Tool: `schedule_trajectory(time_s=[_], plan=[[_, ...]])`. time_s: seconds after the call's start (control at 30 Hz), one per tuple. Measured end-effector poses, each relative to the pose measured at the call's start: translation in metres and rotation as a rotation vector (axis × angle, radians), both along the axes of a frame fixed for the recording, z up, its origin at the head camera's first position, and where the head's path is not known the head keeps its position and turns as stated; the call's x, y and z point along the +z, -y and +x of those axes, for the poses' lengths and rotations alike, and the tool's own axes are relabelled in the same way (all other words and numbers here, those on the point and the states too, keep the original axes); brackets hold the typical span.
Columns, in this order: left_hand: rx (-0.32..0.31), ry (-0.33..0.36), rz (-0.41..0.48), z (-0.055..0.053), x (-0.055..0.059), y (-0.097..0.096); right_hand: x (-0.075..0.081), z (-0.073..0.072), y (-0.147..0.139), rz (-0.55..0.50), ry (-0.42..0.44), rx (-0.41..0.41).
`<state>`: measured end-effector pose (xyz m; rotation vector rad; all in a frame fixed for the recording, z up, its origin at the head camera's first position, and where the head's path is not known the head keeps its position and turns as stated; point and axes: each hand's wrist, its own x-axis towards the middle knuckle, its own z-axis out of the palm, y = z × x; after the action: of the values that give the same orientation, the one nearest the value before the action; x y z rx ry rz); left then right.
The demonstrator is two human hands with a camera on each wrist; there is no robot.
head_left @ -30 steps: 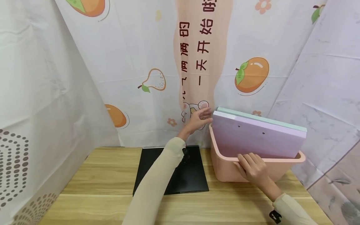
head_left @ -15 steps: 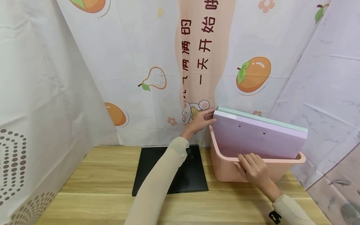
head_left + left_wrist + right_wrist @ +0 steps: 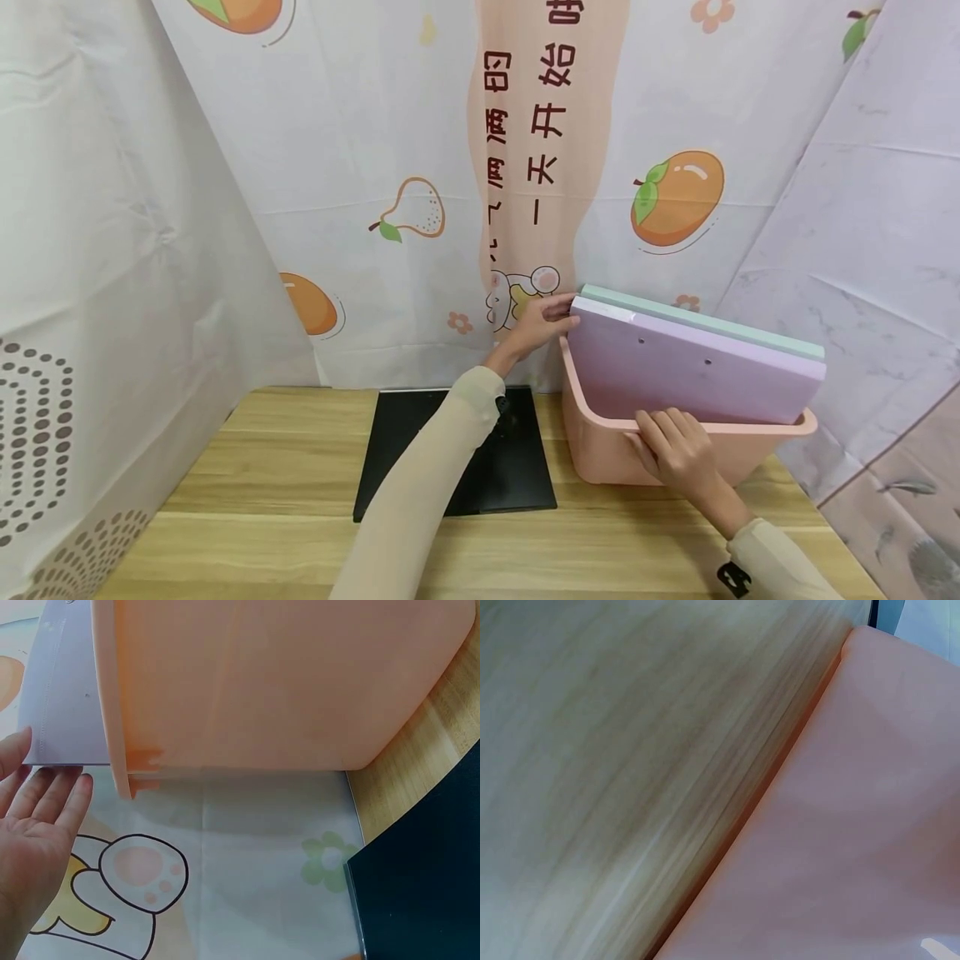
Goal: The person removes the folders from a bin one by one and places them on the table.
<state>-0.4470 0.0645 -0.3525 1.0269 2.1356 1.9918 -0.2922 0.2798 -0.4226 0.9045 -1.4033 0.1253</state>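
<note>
A pink plastic bin (image 3: pixel 607 454) stands at the right of the wooden table. In it a purple file folder (image 3: pixel 690 375) with two small rivets stands on edge, tilted, with a mint green file folder (image 3: pixel 705 318) behind it. My left hand (image 3: pixel 534 327) touches the folders' left end; in the left wrist view its fingers (image 3: pixel 56 795) are extended, tips right at the purple edge. My right hand (image 3: pixel 678 450) grips the bin's front rim, fingers over the top and thumb outside. The right wrist view has only the bin's outer wall (image 3: pixel 840 795) and table; that hand is out of frame.
A thin black flat panel (image 3: pixel 510 467) lies on the table (image 3: pixel 285 467) left of the bin, partly under my left forearm. A fruit-printed cloth (image 3: pixel 360 108) hangs right behind the bin, and more cloth (image 3: pixel 885 275) hangs at the right side.
My left hand has moved right, up to the folders' left end. The purple folder has shifted slightly right in the bin. My right hand stays on the rim.
</note>
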Motion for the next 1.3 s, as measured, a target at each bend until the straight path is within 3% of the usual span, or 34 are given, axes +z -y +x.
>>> schedule_trajectory(time_s=[0.43, 0.57, 0.8, 0.93, 1.3], plan=[[0.129, -0.094, 0.01, 0.012, 0.006, -0.002, 0.001, 0.0, -0.001, -0.001, -0.001, 0.001], [0.086, -0.07, 0.021, 0.011, 0.01, 0.0, 0.002, 0.001, -0.002, -0.001, 0.002, -0.007], [0.003, 0.083, -0.038, 0.004, 0.011, 0.01, 0.0, 0.001, -0.002, 0.0, 0.009, -0.006], [-0.04, 0.135, -0.057, 0.0, 0.012, 0.01, -0.002, 0.0, -0.002, 0.003, 0.012, -0.003], [-0.078, 0.08, -0.126, -0.002, 0.017, 0.005, -0.001, 0.0, -0.001, 0.003, -0.002, -0.009]])
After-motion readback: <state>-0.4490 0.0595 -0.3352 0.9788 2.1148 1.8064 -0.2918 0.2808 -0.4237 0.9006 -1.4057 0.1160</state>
